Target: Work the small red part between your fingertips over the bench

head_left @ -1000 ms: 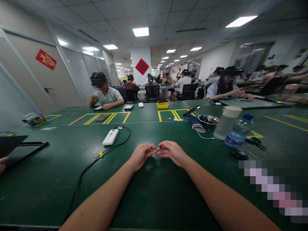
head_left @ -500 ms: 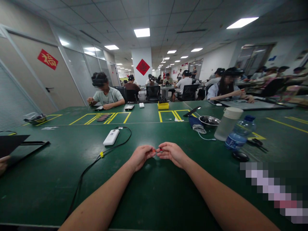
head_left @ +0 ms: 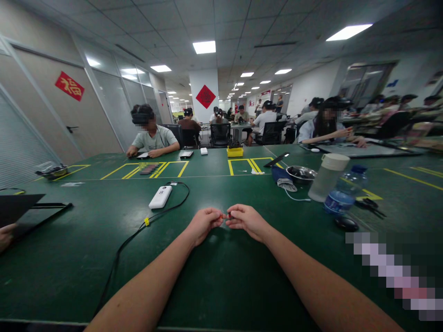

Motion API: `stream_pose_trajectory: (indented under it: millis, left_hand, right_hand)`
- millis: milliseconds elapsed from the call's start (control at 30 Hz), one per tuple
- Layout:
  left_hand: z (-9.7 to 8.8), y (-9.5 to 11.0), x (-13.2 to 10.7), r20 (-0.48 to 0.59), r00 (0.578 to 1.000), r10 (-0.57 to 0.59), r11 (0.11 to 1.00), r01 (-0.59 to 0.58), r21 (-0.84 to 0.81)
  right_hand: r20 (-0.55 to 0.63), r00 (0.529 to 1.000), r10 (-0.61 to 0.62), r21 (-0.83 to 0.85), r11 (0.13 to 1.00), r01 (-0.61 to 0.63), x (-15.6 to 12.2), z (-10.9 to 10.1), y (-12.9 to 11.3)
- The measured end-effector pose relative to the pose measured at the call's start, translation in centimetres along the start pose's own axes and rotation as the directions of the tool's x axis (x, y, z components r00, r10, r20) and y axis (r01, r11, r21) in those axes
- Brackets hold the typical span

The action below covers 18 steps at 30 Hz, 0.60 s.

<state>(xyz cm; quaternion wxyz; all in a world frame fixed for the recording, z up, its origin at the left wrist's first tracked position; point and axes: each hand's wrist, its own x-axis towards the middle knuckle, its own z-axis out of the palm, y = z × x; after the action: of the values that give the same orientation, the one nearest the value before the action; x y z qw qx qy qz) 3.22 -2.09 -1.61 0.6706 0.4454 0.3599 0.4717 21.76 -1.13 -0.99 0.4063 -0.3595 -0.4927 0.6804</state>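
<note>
Orange piece [head_left: 221,216] pinched in left hand [head_left: 204,226], small dark-red piece [head_left: 229,215] pinched in right hand [head_left: 248,222]; hands close together over green bench [head_left: 214,286], well in from near edge. White device [head_left: 160,197] leftward.

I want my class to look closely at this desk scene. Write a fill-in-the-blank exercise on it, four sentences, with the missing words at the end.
1. The left hand pinches a small piece coloured ____.
2. The tag on the black cable is ____.
3. Of the mouse and the power bank, the ____ lies nearer the left hand.
4. The cap of the water bottle is ____.

Missing words: orange; yellow; power bank; blue.
</note>
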Motion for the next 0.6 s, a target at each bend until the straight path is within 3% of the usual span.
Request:
stream_pose_trajectory:
  millis: [233, 600]
  left_hand:
    - [-0.1, -0.1, 0.2, 0.018, 1.000, 0.002, 0.997, -0.001, -0.083]
    - [0.6, -0.3, 0.2, 0.042, 0.999, -0.011, 0.994, 0.015, -0.108]
  right_hand:
    - [0.032, 0.999, 0.003, 0.083, 0.997, -0.006, 0.3, -0.5, 0.0]
    - [-0.078, 0.996, 0.038, -0.002, 0.999, -0.038, 0.3, -1.1, -0.3]
